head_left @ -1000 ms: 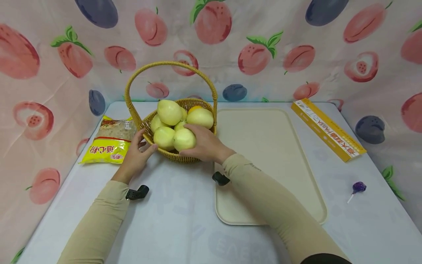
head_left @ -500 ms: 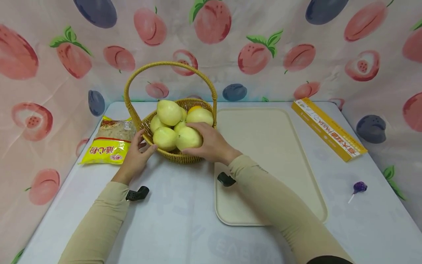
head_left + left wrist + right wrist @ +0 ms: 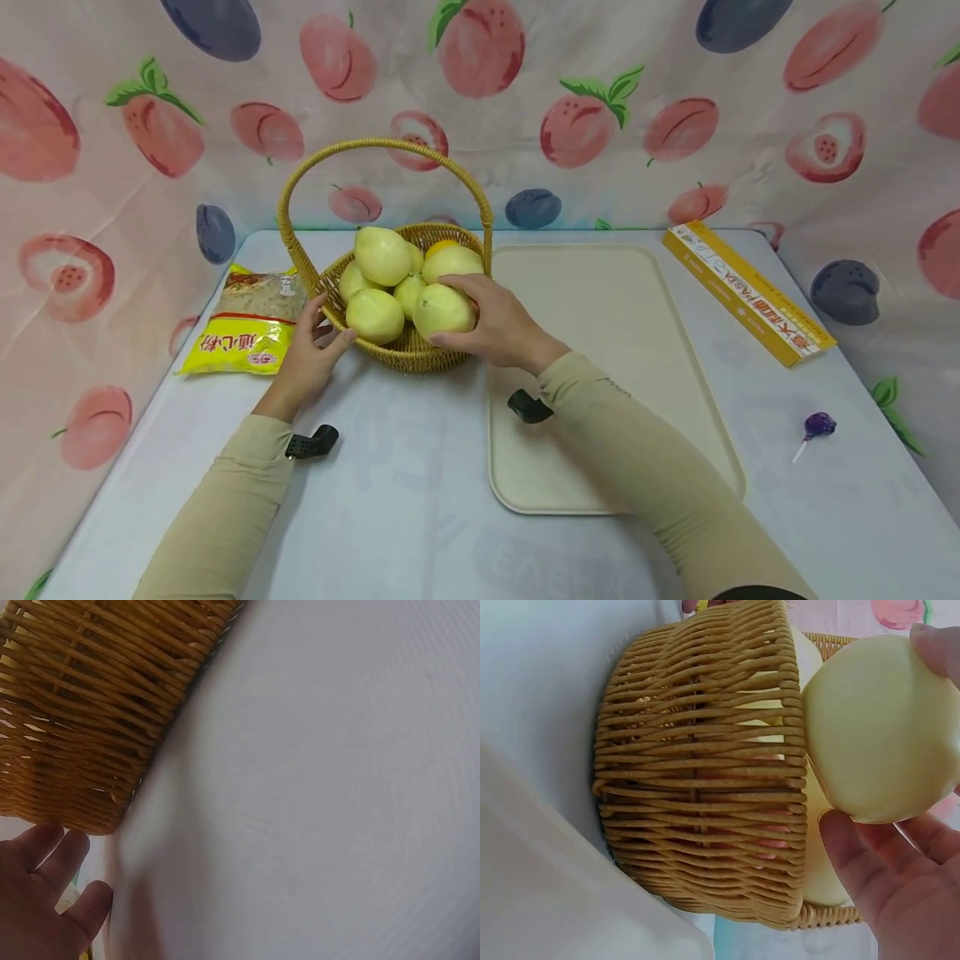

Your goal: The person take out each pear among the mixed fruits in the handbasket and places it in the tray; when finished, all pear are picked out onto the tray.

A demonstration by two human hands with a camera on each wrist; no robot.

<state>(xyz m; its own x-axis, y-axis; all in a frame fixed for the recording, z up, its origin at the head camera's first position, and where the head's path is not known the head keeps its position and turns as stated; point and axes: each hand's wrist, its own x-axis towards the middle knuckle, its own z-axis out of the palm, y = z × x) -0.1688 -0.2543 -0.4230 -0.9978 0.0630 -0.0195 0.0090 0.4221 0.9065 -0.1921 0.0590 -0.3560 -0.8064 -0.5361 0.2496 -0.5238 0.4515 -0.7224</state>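
A wicker basket [image 3: 416, 360] with a tall arched handle stands at the back left of the table, holding several pale yellow-green, smooth round fruits [image 3: 381, 256]. My right hand [image 3: 506, 327] grips one such fruit [image 3: 442, 310] at the front right of the basket; the right wrist view shows the gripped fruit [image 3: 881, 727] at the rim, with thumb and fingers round it. At the basket's left front rim, my left hand [image 3: 311, 358] holds the basket. Two fingertips [image 3: 71, 844] touch the woven side in the left wrist view; the left thumb is not clear there.
A yellow bag of macaroni [image 3: 243, 333] lies left of the basket. On the right is a beige tray [image 3: 600, 333], partly under my right forearm. Beyond it lie a long orange pasta box [image 3: 750, 296] and a purple lollipop [image 3: 819, 425]. A fruit-print cloth [image 3: 637, 192] hangs behind.
My right hand has shifted a little to the right with the gripped fruit, opening a gap from the fruit on its left. The left hand stays at the basket's rim.
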